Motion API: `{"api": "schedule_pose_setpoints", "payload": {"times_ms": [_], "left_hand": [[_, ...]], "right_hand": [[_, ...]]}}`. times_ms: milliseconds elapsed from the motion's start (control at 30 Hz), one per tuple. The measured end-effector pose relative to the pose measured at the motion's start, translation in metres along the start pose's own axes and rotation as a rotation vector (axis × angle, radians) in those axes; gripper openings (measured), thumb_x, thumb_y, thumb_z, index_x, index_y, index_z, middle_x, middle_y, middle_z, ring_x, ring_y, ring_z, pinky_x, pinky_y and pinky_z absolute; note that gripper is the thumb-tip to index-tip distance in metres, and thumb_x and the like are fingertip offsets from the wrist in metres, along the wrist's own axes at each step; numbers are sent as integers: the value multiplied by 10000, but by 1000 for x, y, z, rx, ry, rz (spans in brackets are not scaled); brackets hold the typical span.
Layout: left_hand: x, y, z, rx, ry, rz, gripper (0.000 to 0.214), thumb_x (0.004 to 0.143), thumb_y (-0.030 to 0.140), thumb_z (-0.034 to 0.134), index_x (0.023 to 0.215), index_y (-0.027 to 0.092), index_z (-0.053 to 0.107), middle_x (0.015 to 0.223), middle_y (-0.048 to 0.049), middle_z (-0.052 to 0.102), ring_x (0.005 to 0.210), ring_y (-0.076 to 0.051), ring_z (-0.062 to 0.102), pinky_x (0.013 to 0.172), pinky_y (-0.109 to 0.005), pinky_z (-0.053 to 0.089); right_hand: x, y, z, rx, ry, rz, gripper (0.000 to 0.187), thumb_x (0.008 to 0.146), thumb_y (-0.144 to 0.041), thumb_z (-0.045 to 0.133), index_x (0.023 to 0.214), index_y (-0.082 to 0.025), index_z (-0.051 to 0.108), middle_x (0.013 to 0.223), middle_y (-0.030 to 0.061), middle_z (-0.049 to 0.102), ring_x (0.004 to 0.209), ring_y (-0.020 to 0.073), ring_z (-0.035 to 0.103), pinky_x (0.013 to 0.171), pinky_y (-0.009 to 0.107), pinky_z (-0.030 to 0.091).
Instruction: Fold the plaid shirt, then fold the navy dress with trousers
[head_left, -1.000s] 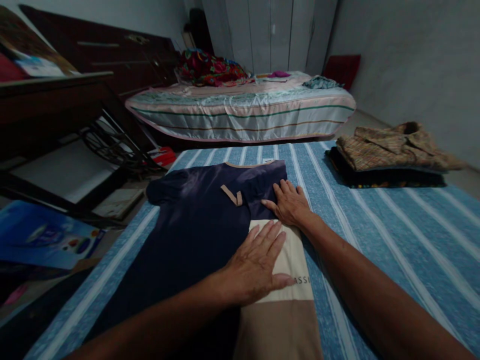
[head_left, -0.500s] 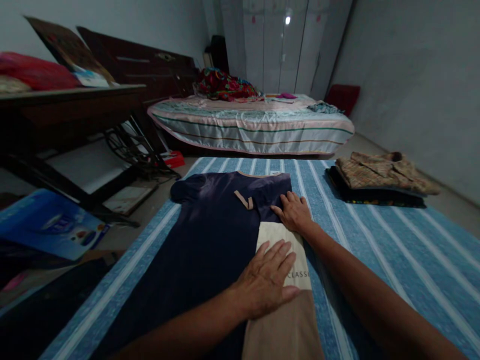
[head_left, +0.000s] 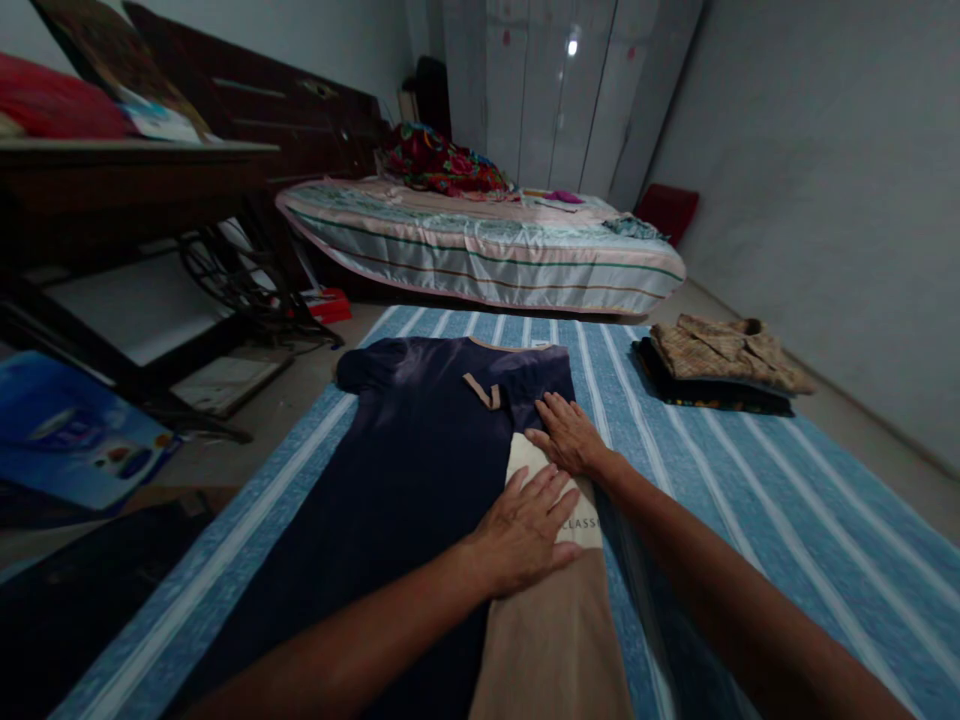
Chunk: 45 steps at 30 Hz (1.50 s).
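Observation:
A dark navy T-shirt (head_left: 405, 480) lies spread on a blue striped cloth (head_left: 705, 500). Its right side is folded inward, so a cream and tan panel with the printed letters "CLASSI" faces up. My left hand (head_left: 525, 530) rests flat on that panel, fingers spread. Further up, my right hand (head_left: 566, 432) lies on the folded sleeve and the panel's top edge, its fingers stretched out. Neither hand grips the fabric. Part of the lettering sits beside my left thumb.
Folded clothes (head_left: 727, 360) are stacked at the right. Beyond stands a bed (head_left: 487, 260) with a red floral bundle (head_left: 442, 165). A dark table with an iron treadle frame (head_left: 225, 280) is at the left, and a blue printed bag (head_left: 75, 430) below it.
My right hand has slid slightly down and inward over the folded sleeve, toward my left hand. My left hand stays flat on the panel. The view has shifted a little.

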<state>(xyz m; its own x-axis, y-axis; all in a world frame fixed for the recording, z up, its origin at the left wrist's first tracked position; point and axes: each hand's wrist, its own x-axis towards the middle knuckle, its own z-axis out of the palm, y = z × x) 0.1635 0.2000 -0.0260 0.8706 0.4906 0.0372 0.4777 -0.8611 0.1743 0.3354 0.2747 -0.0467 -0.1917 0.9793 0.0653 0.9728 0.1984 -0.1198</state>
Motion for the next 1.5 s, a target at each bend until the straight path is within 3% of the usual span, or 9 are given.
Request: {"api": "schedule_pose_setpoints", "payload": {"times_ms": [167,300,433,567,733,867,1033,1233,1500], "left_hand": [[-20,17,-5,-24,-32,20,652,872,610,343,1351,172,404,1477,-152,295,1376,-283,209,1090,-480,188],[-38,26,0,-62,-58,7,697,867,632,320,1385,168,356,1495,-158,246,1391,-281,153,1100,-480,157],[-40,24,3,-66,-48,16,713,863,640,323,1408,180,311,1509,-144,213,1400,-266,107,1108,-484,112],[-38,28,-1,-50,-71,-8,710,860,638,333,1392,168,344,1500,-154,236,1396,-279,124,1097,-492,126],[-50,56,-2,-61,-56,52,698,854,649,326,1353,169,420,1460,-150,331,1378,-287,203,1092,-480,159],[-59,73,3,-110,-90,79,773,847,683,265,1376,133,387,1474,-160,289,1382,-292,184,1099,-488,138],[-60,74,4,-121,-79,96,772,857,674,245,1378,119,372,1460,-160,323,1377,-297,199,1101,-500,134],[-66,73,10,-55,98,68,600,883,559,376,1303,139,464,1391,-137,447,1322,-250,337,1107,-405,186],[-63,73,10,-49,106,112,519,885,519,406,1286,199,482,1331,-87,511,1265,-273,391,1071,-467,221]], "right_hand": [[-7,-16,-11,-37,30,36,710,913,-588,251,1407,-81,309,1472,185,264,1364,292,197,1074,434,172],[-15,-30,-5,-26,45,87,725,907,-606,234,1408,-87,302,1464,186,282,1361,290,204,1064,444,183],[-17,-33,1,-21,48,104,726,914,-595,221,1414,-71,282,1475,188,254,1365,301,178,1065,444,173],[-19,-36,-7,-28,34,113,724,913,-602,210,1411,-82,294,1467,187,275,1358,297,205,1055,442,196],[-34,-50,-13,-33,59,63,736,906,-622,198,1419,-101,284,1482,164,251,1367,296,176,1071,436,165],[-46,-54,-6,-16,41,45,733,909,-615,194,1413,-95,299,1474,175,265,1365,297,183,1069,453,166],[-49,-52,-5,4,46,42,716,911,-604,229,1411,-96,300,1469,184,273,1362,305,190,1062,465,174],[-52,-51,-10,70,130,56,549,937,-491,304,1311,-111,437,1368,175,426,1275,261,358,1029,409,274],[-111,-39,-6,138,208,-17,355,921,-298,387,1220,-149,505,1318,140,469,1239,239,390,1013,383,317]]}}
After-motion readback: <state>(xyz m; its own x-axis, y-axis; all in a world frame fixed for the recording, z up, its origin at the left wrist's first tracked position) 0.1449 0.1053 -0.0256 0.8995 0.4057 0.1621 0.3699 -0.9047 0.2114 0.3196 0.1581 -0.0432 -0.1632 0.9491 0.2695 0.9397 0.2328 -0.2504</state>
